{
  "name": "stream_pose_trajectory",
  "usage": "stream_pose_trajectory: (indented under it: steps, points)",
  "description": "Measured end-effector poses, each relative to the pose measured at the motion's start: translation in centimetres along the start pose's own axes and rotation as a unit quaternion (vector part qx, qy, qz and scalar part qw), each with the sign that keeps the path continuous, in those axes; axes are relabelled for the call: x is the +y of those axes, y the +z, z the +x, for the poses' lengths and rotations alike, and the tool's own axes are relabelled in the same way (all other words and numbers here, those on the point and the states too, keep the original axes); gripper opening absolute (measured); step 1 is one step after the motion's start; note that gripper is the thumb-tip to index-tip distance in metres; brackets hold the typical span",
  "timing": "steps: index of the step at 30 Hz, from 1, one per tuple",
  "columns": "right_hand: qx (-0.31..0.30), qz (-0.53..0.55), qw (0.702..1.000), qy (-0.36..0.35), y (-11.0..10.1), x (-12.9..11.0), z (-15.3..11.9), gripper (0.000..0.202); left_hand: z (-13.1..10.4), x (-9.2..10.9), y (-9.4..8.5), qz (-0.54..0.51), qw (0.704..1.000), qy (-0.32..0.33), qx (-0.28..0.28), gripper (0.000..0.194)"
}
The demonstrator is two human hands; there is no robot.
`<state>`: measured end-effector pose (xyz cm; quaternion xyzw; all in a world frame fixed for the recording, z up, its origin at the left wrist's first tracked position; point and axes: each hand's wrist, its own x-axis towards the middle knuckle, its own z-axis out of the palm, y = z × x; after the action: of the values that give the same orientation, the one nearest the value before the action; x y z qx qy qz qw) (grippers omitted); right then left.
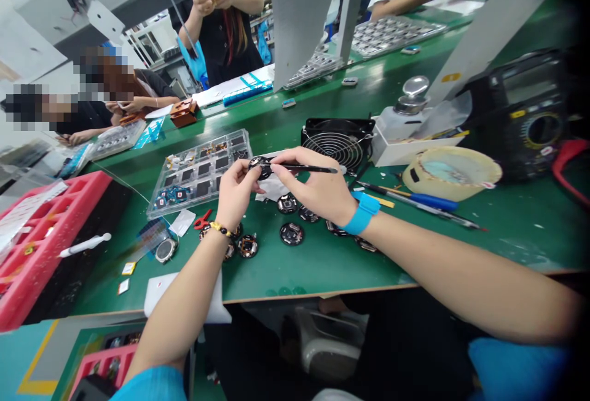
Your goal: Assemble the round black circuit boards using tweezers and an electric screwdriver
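My left hand (236,190) grips a small round black electronic part (259,164) by its edge, between thumb and fingers. My right hand (318,187) is closed on dark tweezers (318,168), whose tip end is at the part; whether it touches is too small to tell. Under and beside my hands lie several similar round parts, one black disc (292,234) on its own and another with copper-coloured pieces (247,245) near my left wrist. A clear compartment tray (203,170) with dark square pieces stands beyond my left hand.
On the right are a black fan (338,142), a yellowish bowl (452,167), a blue pen (433,202), a dispenser bottle (410,106) and a black meter (525,118). A red foam tray (46,229) lies left. Co-workers sit and stand across the green table (258,281).
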<state>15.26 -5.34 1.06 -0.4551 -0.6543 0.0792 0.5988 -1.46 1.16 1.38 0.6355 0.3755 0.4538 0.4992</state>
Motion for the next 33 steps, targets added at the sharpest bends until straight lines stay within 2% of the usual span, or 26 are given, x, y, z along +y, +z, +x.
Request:
stream_pose_trajectory:
  steps: [15, 20, 26, 33]
  points:
    - [-0.006, 0.044, 0.998, 0.043, 0.09, 0.22, 0.16, 0.016, -0.15, 0.14, 0.08, 0.009, 1.000, 0.004, -0.002, 0.016]
    - [0.004, 0.048, 0.998, 0.040, 0.22, 0.27, -0.02, 0.015, -0.07, 0.15, 0.03, 0.004, 1.000, 0.010, 0.002, 0.012]
    - [0.011, 0.037, 0.999, 0.025, 0.28, 0.20, -0.18, 0.014, 0.03, 0.13, 0.07, 0.042, 0.999, 0.024, 0.009, 0.016]
    - [0.000, 0.043, 0.999, 0.001, 0.09, -0.09, -0.20, 0.011, -0.17, 0.30, 0.22, 0.073, 0.996, 0.040, 0.018, 0.009]
